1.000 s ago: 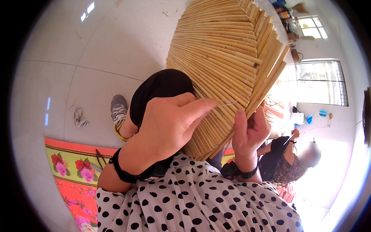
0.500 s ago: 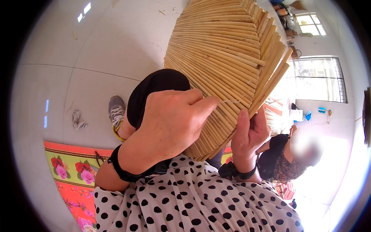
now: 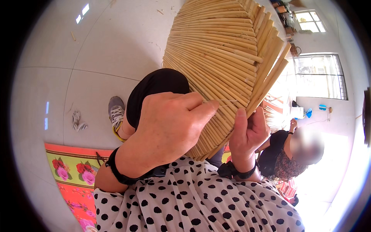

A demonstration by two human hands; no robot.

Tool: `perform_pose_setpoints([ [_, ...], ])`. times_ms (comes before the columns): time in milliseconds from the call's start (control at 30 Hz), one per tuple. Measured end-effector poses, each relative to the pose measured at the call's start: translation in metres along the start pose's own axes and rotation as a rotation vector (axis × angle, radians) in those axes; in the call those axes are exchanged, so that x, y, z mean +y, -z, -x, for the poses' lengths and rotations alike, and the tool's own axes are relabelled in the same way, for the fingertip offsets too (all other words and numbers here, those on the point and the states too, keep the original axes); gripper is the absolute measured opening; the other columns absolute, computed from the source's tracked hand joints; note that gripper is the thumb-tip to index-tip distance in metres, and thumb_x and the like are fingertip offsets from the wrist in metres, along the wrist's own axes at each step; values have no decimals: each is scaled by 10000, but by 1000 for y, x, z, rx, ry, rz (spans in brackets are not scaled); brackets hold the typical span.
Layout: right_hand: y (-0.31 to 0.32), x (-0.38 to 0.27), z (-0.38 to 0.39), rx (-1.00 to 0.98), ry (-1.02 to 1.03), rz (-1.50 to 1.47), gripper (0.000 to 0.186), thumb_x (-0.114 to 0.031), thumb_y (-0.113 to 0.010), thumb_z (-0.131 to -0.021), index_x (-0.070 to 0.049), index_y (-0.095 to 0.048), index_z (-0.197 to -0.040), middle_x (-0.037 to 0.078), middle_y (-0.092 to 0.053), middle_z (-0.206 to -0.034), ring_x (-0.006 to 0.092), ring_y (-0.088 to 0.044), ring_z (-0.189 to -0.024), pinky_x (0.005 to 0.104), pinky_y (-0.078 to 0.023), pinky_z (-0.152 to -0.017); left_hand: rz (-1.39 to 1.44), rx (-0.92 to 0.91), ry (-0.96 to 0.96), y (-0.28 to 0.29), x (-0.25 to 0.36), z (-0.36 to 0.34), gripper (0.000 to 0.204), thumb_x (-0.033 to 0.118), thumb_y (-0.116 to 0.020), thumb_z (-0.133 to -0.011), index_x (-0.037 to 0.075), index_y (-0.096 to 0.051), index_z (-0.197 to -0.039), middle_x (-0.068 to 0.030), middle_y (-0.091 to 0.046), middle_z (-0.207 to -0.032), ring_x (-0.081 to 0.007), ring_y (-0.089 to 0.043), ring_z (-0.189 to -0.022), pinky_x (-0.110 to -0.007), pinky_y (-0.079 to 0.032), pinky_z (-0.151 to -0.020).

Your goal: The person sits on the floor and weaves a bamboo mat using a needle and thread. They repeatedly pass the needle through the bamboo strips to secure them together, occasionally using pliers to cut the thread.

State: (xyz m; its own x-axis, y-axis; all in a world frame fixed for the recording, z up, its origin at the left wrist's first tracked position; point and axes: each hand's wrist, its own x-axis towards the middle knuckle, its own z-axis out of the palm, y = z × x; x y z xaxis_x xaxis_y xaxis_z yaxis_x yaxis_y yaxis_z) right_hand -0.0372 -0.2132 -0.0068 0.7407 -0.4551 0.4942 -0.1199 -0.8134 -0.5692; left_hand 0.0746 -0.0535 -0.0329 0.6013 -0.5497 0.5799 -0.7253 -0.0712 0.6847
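Observation:
A large panel of pale wooden sticks (image 3: 210, 42), laid side by side in fanning rows, rests against my black-clad knee (image 3: 150, 83). My left hand (image 3: 172, 123) is closed over its lower part, thumb and forefinger pinching a thin pale thread (image 3: 228, 100) that runs to the stick ends. Just right of that, my right hand (image 3: 249, 135) grips the panel's edge, thumb up against the sticks and fingers curled partly behind them, where they are hidden. Both wrists wear black bands. A polka-dot fabric covers my lap.
A floral mat (image 3: 67, 166) lies on the tiled floor (image 3: 50, 96) at left, near my sneaker (image 3: 115, 110) and a crumpled cloth (image 3: 79, 121). At right a co-worker (image 3: 286, 154) sits near more sticks (image 3: 272, 120), below windows. Baskets and items (image 3: 293, 50) line the wall.
My left hand has shifted slightly, still pinching the thread. My right hand keeps its grip on the panel. The co-worker's head and arm have moved a little.

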Motion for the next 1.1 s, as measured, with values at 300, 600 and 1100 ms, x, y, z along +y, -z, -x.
perform_pose_setpoints([
  [300,1,-3,1,-17,5,35,127,-56,-692,-819,17,-588,-835,52,-527,-560,85,-456,-461,228,-373,-460,-39,-10,-27,5,3,-4,257,70,-735,-699,116,-716,-951,4,-491,-601,-189,-487,-465,-306,-390,-438],
  [600,3,-9,3,-58,-12,83,141,-52,-702,-813,19,-593,-868,54,-550,-603,95,-516,-485,225,-395,-474,-181,-86,-100,18,12,-12,263,55,-729,-658,113,-718,-914,-2,-438,-589,-182,-459,-456,-300,-368,-426],
  [1100,6,-11,2,-70,28,144,150,-68,-710,-808,1,-589,-864,51,-527,-578,116,-482,-451,239,-381,-454,-160,-84,-100,15,14,-12,223,50,-731,-689,100,-706,-905,-5,-440,-594,-184,-464,-455,-305,-369,-431],
])
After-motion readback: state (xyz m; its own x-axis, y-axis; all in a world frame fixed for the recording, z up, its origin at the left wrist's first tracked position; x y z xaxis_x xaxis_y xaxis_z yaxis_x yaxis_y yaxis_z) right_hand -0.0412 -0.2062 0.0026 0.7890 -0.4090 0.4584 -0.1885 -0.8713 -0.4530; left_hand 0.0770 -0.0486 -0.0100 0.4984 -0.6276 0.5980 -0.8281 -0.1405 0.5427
